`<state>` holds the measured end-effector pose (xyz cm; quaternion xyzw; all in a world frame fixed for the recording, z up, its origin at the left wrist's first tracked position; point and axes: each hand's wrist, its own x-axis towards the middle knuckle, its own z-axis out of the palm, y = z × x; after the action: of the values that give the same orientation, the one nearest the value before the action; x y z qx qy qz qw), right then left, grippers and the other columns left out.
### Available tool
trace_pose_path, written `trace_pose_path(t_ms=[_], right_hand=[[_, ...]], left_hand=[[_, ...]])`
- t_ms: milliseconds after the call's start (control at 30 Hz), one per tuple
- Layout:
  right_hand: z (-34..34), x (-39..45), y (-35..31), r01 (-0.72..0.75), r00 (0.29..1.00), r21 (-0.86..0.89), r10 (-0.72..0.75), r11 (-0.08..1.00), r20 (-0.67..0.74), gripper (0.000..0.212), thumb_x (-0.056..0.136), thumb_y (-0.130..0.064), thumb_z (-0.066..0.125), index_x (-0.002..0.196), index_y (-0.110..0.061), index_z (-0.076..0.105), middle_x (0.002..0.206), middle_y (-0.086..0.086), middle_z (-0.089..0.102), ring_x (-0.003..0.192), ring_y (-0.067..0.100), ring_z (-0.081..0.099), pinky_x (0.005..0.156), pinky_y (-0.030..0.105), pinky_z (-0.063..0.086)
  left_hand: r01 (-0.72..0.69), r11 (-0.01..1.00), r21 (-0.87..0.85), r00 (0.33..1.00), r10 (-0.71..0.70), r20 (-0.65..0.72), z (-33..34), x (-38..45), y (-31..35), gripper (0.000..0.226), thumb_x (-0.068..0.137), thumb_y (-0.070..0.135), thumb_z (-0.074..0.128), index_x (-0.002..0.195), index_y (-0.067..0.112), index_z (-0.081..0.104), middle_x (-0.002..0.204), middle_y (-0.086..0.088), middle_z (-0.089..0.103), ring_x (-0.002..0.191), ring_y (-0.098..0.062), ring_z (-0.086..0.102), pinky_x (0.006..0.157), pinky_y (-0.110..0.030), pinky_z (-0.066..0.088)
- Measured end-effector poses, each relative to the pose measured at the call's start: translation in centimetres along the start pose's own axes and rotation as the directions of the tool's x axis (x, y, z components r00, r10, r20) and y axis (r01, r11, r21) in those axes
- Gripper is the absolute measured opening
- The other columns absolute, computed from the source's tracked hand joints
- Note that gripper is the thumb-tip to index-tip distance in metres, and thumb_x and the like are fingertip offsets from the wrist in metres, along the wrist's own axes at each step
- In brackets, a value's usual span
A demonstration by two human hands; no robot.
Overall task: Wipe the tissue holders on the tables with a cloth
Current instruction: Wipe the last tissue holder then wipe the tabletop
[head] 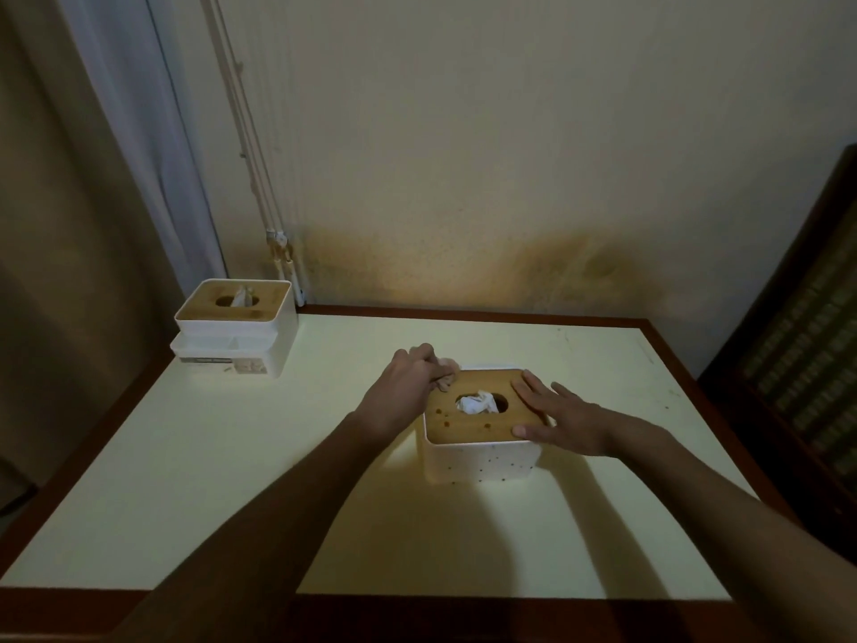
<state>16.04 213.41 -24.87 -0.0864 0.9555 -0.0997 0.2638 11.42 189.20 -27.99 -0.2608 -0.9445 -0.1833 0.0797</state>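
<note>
I am looking down at my two forearms reaching out over the pale table [232,457] with its dark wooden edge. My right hand [556,417] is lying flat on the wooden lid [468,426] of the near tissue holder [482,461], its fingers [533,387] stretched straight and spread across the lid's right side, the thumb resting along the front right corner. The holder's white body, speckled with small dots, is standing on the table just under that palm. A crumpled tissue [477,403] is poking up out of the oval slot, just left of my right fingers. My left hand [408,382] is sitting at the lid's far left corner, its fingers curled tight around a small bunched cloth [447,364], which is touching the lid edge there. Well beyond my left fingers and off to their left, a second tissue holder [236,327] is standing at the far left corner of the table, white with a wooden top and a tissue showing in its slot. Behind the table a stained cream wall [510,155] is rising, and a curtain [92,155] is hanging to the left.
</note>
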Motion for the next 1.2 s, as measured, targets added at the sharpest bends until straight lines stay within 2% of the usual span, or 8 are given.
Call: trace_pose_path(t_ms=[200,333,467,600,767,967,1033,1200], right_hand=[[-0.5,0.6,-0.1,-0.035,0.996,-0.084,0.042,0.996,0.08,0.081,0.095,-0.058,0.037,0.15,-0.029,-0.015,0.157,-0.008,-0.025,0.146,0.034,-0.011,0.117,0.053,0.008],[-0.8,0.9,-0.5,-0.061,0.992,-0.114,0.074,0.992,0.106,0.081,0.095,-0.057,0.038,0.151,-0.028,-0.014,0.157,-0.007,-0.025,0.146,0.035,-0.01,0.117,0.052,0.01],[-0.9,1.1,-0.7,-0.063,0.989,-0.135,0.08,0.989,0.123,0.081,0.096,-0.057,0.037,0.15,-0.028,-0.016,0.156,-0.006,-0.026,0.146,0.037,-0.008,0.116,0.051,0.011],[-0.9,1.3,-0.4,-0.062,0.987,-0.154,0.084,0.986,0.136,0.082,0.096,-0.057,0.037,0.15,-0.028,-0.018,0.156,-0.005,-0.027,0.146,0.038,-0.006,0.115,0.051,0.012],[-0.8,1.4,-0.6,-0.071,0.989,-0.14,0.088,0.988,0.123,0.08,0.096,-0.056,0.037,0.15,-0.028,-0.015,0.157,-0.006,-0.025,0.146,0.038,-0.004,0.116,0.05,0.013],[-0.3,1.7,0.1,-0.097,0.989,-0.201,0.117,0.975,0.092,0.08,0.094,-0.062,0.032,0.149,-0.032,-0.016,0.157,-0.009,-0.026,0.146,0.038,-0.005,0.116,0.056,0.012],[-0.5,1.5,-0.2,-0.101,0.989,-0.202,0.12,0.974,0.082,0.078,0.095,-0.061,0.032,0.149,-0.033,-0.016,0.157,-0.01,-0.025,0.146,0.037,-0.007,0.115,0.055,0.012],[-0.3,0.9,-0.4,-0.101,0.992,-0.171,0.112,0.98,0.054,0.078,0.095,-0.062,0.032,0.15,-0.033,-0.015,0.157,-0.01,-0.024,0.146,0.037,-0.001,0.115,0.054,0.015]], left_hand=[[-0.078,0.996,-0.049,0.993,0.082,0.085,-0.6,-2.5,1.5,0.034,0.1,0.025,0.043,0.133,0.023,0.054,0.119,0.001,0.05,0.1,-0.011,0.042,0.081,-0.02,0.033],[-0.221,0.966,-0.133,0.965,0.236,0.111,-0.9,-5.4,1.7,0.025,0.098,0.019,0.05,0.115,0.018,0.067,0.102,-0.002,0.054,0.085,-0.013,0.048,0.069,-0.021,0.036],[-0.102,0.975,-0.196,0.963,0.147,0.228,-1.4,-4.1,0.8,0.031,0.099,0.036,0.044,0.122,0.026,0.063,0.103,0.002,0.05,0.09,-0.011,0.05,0.077,-0.025,0.043],[-0.012,0.991,-0.133,0.994,0.026,0.108,-1.0,-1.5,0.4,0.033,0.099,0.033,0.045,0.126,0.024,0.061,0.107,-0.001,0.05,0.097,-0.017,0.055,0.084,-0.028,0.045],[0.105,0.994,-0.022,0.994,-0.106,-0.025,0.2,0.4,0.2,0.032,0.1,0.033,0.044,0.128,0.027,0.059,0.11,-0.004,0.049,0.097,-0.018,0.053,0.075,-0.025,0.043],[0.108,0.988,-0.106,0.994,-0.108,0.013,0.1,-2.3,1.9,0.032,0.1,0.034,0.042,0.125,0.028,0.061,0.11,0.001,0.047,0.095,-0.015,0.053,0.08,-0.026,0.044],[0.114,0.984,-0.135,0.993,-0.113,0.019,-0.1,-4.3,3.0,0.032,0.101,0.033,0.038,0.12,0.027,0.063,0.103,0.003,0.044,0.089,-0.014,0.054,0.076,-0.027,0.046],[0.046,0.99,-0.132,0.987,-0.066,-0.148,0.2,-7.1,4.4,0.019,0.095,0.015,0.053,0.103,0.016,0.07,0.089,-0.006,0.057,0.074,-0.017,0.055,0.063,-0.036,0.056]])
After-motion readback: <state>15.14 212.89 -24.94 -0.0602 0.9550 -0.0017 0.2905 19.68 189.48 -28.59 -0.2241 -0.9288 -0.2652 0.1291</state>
